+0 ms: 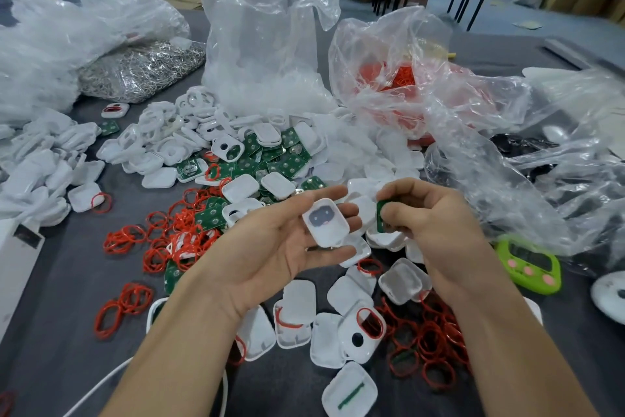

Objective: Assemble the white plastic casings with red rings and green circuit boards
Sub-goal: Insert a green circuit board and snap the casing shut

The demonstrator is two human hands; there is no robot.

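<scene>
White rounded-square plastic casing [326, 227] at frame centre, lying on straight fingers of left hand [277, 244], palm up, nothing curled round it. Right hand [439, 230] just beside, thumb and fingertips pinching small green circuit board [381, 213]. Loose red rubber rings [429, 345] scattered lower right on grey table [67, 291].
</scene>
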